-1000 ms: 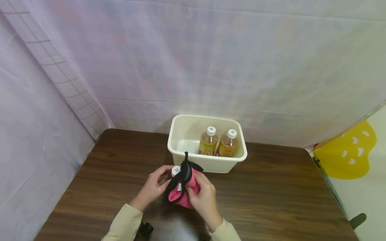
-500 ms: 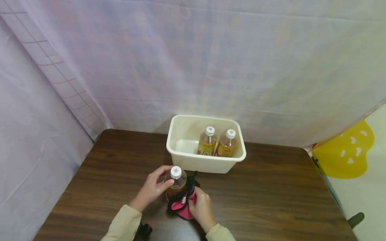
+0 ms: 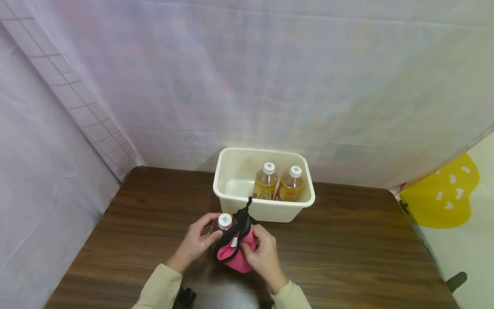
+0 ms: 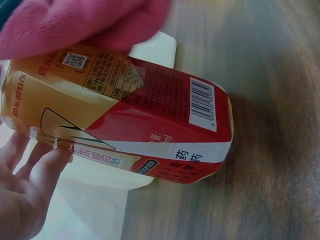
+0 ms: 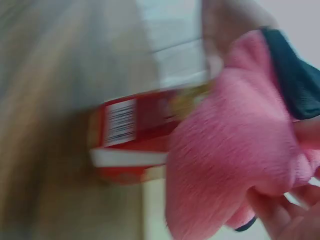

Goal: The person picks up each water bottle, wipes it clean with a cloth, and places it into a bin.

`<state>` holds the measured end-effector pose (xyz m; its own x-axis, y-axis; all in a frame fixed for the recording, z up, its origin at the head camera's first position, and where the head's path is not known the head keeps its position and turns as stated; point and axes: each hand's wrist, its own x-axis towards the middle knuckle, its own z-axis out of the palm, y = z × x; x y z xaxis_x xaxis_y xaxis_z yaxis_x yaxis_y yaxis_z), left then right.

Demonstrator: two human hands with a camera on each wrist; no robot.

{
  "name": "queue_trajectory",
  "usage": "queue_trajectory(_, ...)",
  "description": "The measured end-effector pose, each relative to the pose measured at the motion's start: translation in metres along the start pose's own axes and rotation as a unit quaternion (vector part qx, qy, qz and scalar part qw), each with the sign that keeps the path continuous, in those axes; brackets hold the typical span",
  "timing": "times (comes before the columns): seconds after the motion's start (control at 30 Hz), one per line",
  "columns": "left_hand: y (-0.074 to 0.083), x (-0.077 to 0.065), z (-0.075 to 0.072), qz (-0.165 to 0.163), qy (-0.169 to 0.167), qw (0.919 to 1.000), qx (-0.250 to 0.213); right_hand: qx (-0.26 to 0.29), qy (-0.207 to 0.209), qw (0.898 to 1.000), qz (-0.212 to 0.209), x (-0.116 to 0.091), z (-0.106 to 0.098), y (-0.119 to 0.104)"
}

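Note:
A drink bottle (image 4: 150, 120) with a red and gold label and a white cap (image 3: 225, 220) stands on the table in front of the tub. My left hand (image 3: 196, 242) grips its upper part, thumb near the shoulder. My right hand (image 3: 265, 255) pinches a pink fleecy pouch (image 3: 240, 261) with black edging, a black cord and a small white tag inside. The pouch's mouth leans against the bottle's right side, its black edge close to the shoulder. In the right wrist view the pink cloth (image 5: 225, 155) overlaps the bottle's upper half.
A cream plastic tub (image 3: 252, 210) sits behind the hands, with two similar bottles (image 3: 265, 183) upright in its right part. A small black object (image 3: 187, 296) lies by the left sleeve. A pale curtain (image 3: 247, 77) hangs behind the dark wooden table (image 3: 347, 240).
My right hand lowered the pouch along the bottle's right side, then raised it again toward the shoulder. The left hand stays on the bottle.

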<state>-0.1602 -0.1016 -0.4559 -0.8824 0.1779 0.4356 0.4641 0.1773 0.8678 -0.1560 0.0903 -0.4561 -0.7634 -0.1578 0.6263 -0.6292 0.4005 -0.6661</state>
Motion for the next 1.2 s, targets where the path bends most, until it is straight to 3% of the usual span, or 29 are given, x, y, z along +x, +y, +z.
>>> queue_trajectory(0.17,0.002,0.001,0.001,0.000,0.008,1.0000,0.003,-0.053,-0.003,0.999,-0.009,0.011,-0.003,-0.019)
queue_trajectory(0.33,0.002,0.001,0.001,0.000,0.006,1.0000,0.000,-0.080,0.002,0.996,-0.024,0.009,-0.002,-0.017)
queue_trajectory(0.5,0.000,0.000,0.002,-0.007,0.003,0.9999,-0.009,-0.075,-0.023,0.996,0.040,-0.007,0.005,0.003)
queue_trajectory(0.67,-0.001,0.000,0.003,-0.013,0.005,0.9997,-0.018,-0.082,-0.073,0.986,0.127,-0.031,0.019,0.030)
queue_trajectory(0.93,0.000,0.001,0.002,-0.010,-0.004,0.9998,-0.019,-0.072,-0.058,0.987,0.129,-0.037,0.022,0.038)
queue_trajectory(1.2,-0.001,0.000,0.000,-0.026,-0.003,0.9995,-0.017,-0.054,-0.064,0.987,0.135,-0.028,0.011,0.025)
